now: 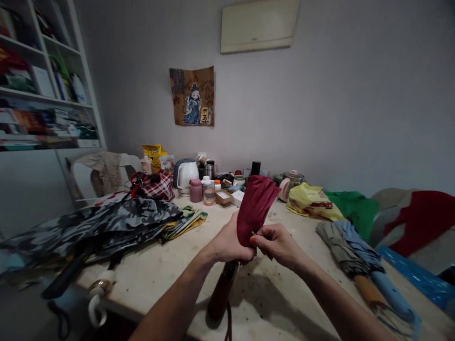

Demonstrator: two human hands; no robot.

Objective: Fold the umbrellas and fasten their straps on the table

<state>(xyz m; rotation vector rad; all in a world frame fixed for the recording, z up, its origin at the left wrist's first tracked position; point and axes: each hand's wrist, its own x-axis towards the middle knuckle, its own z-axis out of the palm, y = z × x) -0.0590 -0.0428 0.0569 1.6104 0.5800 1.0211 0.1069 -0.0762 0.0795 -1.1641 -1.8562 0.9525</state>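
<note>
Gripping a folded dark red umbrella (255,206), both hands (249,244) hold it tilted above the table (170,265).

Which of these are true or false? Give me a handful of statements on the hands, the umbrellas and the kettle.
1. The left hand and right hand both grip the red umbrella. True.
2. The red umbrella is opened out. False: it is folded, with its cloth gathered.
3. A grey umbrella and a blue umbrella lie side by side to the right of the hands. True.
4. The white kettle stands at the near edge of the table. False: it stands at the far side, near the wall.
</note>
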